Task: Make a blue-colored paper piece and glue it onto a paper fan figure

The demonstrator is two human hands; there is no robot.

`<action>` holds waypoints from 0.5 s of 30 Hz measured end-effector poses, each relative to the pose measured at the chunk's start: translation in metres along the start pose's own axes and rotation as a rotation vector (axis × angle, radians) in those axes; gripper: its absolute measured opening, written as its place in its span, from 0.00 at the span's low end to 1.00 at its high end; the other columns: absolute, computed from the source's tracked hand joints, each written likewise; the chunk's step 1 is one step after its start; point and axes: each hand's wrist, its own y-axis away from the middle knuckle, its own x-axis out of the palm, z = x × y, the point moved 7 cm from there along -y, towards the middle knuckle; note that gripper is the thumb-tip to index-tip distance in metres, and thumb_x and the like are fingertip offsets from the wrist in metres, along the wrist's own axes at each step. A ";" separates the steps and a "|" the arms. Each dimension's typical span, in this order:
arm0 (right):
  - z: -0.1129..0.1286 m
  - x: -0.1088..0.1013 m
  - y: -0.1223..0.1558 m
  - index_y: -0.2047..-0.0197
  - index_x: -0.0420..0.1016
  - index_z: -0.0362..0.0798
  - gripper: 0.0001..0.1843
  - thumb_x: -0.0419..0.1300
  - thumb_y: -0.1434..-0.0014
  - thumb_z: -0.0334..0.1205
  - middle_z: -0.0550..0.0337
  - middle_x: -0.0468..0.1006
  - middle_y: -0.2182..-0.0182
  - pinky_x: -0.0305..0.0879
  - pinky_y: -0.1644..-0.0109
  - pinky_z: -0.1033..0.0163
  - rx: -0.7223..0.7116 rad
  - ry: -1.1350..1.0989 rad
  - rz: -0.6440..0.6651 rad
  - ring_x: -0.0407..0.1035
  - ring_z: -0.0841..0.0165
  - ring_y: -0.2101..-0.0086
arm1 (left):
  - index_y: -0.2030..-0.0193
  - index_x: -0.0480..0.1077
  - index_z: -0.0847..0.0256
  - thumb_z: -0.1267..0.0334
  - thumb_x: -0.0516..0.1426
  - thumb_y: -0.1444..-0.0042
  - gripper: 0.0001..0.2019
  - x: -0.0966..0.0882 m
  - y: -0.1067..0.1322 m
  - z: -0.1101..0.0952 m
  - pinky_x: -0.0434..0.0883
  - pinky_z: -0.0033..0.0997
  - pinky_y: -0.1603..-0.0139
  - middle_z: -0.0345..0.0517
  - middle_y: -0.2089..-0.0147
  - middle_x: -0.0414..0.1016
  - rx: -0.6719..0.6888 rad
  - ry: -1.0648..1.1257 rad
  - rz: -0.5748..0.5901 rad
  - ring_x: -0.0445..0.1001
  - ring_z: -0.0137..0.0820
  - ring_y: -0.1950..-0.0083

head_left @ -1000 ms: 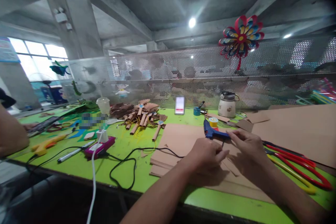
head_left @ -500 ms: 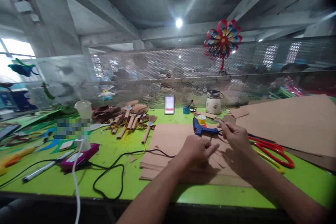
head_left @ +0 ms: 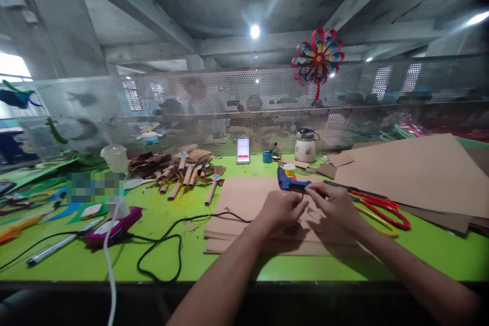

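Note:
My left hand [head_left: 280, 209] and my right hand [head_left: 333, 202] meet fingertip to fingertip over a stack of brown cardboard sheets [head_left: 244, 209] on the green table [head_left: 114, 254]. Both hands are pinched closed on something small that I cannot make out. A blue glue gun [head_left: 289, 182] lies just behind my fingers, with a yellow spool [head_left: 289, 169] beyond it. Small cardboard offcuts [head_left: 311, 215] lie under my hands.
Red and yellow scissors [head_left: 376, 209] lie right of my right hand, beside large cardboard sheets [head_left: 416, 173]. Rolled cardboard pieces [head_left: 183, 173], a phone [head_left: 243, 150], a white jar [head_left: 305, 145], a black cable [head_left: 168, 244], a pink power strip [head_left: 112, 225] and a pen [head_left: 57, 249] lie on the table. A mesh fence [head_left: 229, 107] stands behind.
The view has swung right and levelled. My right hand drew back from the glue gun and came in to meet my left hand's fingertips.

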 end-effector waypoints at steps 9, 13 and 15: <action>-0.038 -0.062 -0.007 0.65 0.78 0.44 0.17 0.53 0.38 0.46 0.59 0.79 0.76 0.64 0.68 0.66 0.115 0.180 -0.095 0.72 0.68 0.74 | 0.75 0.71 0.60 0.68 0.53 0.48 0.08 -0.004 -0.006 0.008 0.58 0.25 0.71 0.40 0.75 0.72 0.003 0.118 -0.036 0.66 0.26 0.74; -0.094 -0.120 0.002 0.70 0.78 0.42 0.22 0.49 0.37 0.47 0.58 0.76 0.81 0.64 0.72 0.66 0.302 0.316 -0.188 0.70 0.67 0.77 | 0.73 0.71 0.60 0.69 0.52 0.50 0.07 -0.005 -0.008 0.009 0.60 0.25 0.69 0.41 0.73 0.73 0.013 0.133 -0.027 0.67 0.27 0.73; -0.118 -0.140 0.011 0.74 0.77 0.43 0.23 0.49 0.37 0.46 0.58 0.75 0.83 0.64 0.72 0.66 0.382 0.379 -0.190 0.70 0.68 0.78 | 0.71 0.72 0.60 0.71 0.52 0.51 0.08 -0.005 -0.009 0.010 0.61 0.25 0.68 0.41 0.72 0.74 0.009 0.124 -0.019 0.68 0.27 0.71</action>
